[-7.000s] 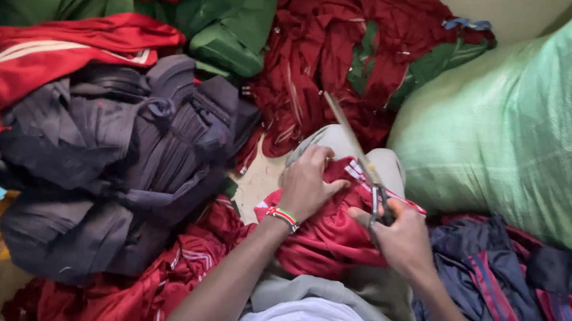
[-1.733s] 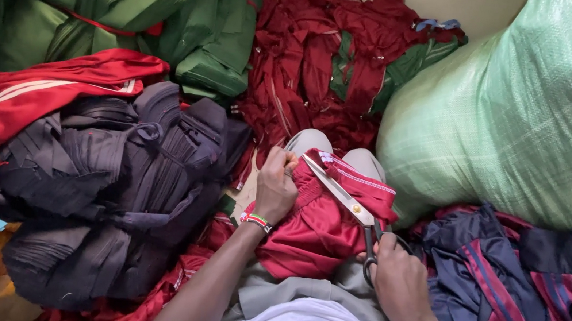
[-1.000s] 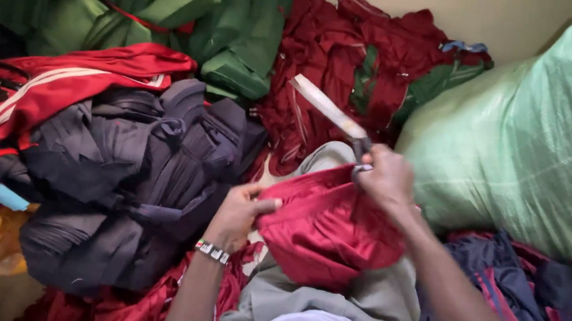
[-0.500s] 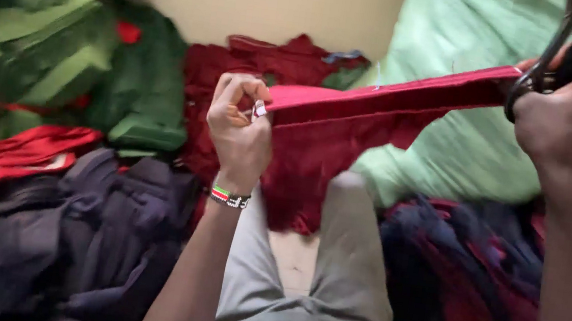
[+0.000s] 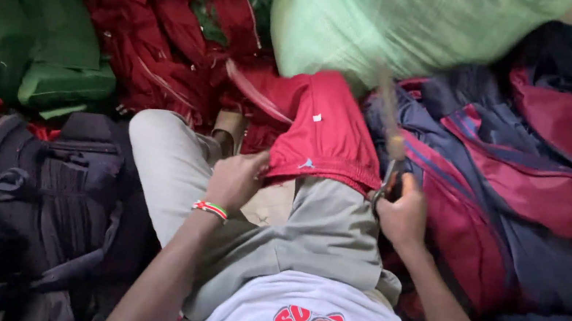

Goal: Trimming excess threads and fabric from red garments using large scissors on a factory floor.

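A dark red garment [image 5: 323, 132] lies across my right leg, its waistband toward me. My left hand [image 5: 235, 180], with a beaded band at the wrist, grips the left end of that waistband. My right hand [image 5: 402, 214] pinches the waistband's right end while holding a pair of scissors [image 5: 390, 141], whose blurred blades point up and away from me. My legs in grey trousers [image 5: 321, 231] stretch out beneath the garment.
Piles of clothing surround me: dark grey jackets [image 5: 22, 207] at left, folded green garments [image 5: 42, 55] at upper left, dark red ones [image 5: 164, 27] ahead, navy and maroon jackets [image 5: 525, 192] at right. A large green sack [image 5: 400, 21] stands ahead.
The red garment, held up stretched between my hands half a second ago, has come down onto my lap. My right hand with the scissors dropped from upper right to the waistband's right end.
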